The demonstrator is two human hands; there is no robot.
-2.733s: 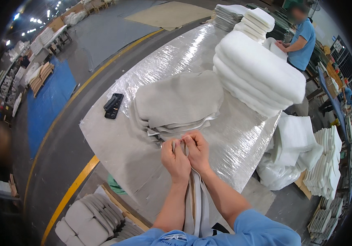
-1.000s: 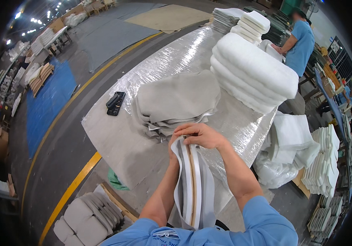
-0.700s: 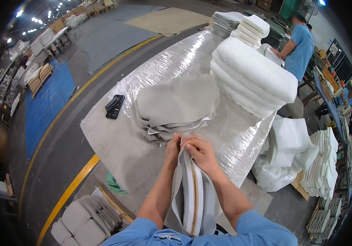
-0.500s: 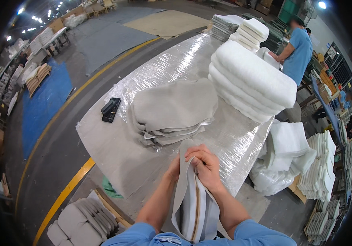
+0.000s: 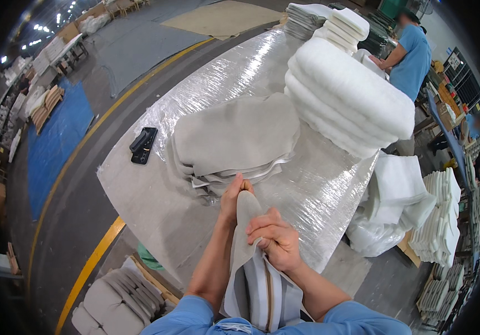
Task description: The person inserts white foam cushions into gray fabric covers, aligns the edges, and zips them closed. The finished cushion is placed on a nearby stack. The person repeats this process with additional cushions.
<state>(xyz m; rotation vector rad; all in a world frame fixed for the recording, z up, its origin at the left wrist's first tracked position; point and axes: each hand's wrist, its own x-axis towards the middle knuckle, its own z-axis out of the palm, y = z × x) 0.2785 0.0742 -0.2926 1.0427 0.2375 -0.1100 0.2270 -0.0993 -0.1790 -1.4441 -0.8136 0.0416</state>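
Note:
A grey fabric cushion cover (image 5: 246,212) stands on edge in front of my body, with a white inner side and a long tan zipper-like strip (image 5: 269,293) running toward me. My left hand (image 5: 232,198) is closed at its far tip, on the left side. Closer to me, my right hand (image 5: 276,240) grips the folded upper edge, fingers curled and thumb bent over the fabric. Just beyond both hands lies a pile of flat grey fabric pieces (image 5: 234,131) on the plastic-covered table (image 5: 195,234). Left of that pile rests a small black object with a handle (image 5: 144,146).
Thick white wadding (image 5: 351,95) is stacked on the table's right, with white and grey piles behind it. A co-worker (image 5: 410,56) stands at the far right. Bagged white padding (image 5: 390,195) sits right of the table; tufted grey cushions (image 5: 117,301) lie lower left.
My left hand has slid outward to the cover's far tip, away from my right hand. The right hand has come slightly nearer me, still gripping the edge. My view has shifted slightly.

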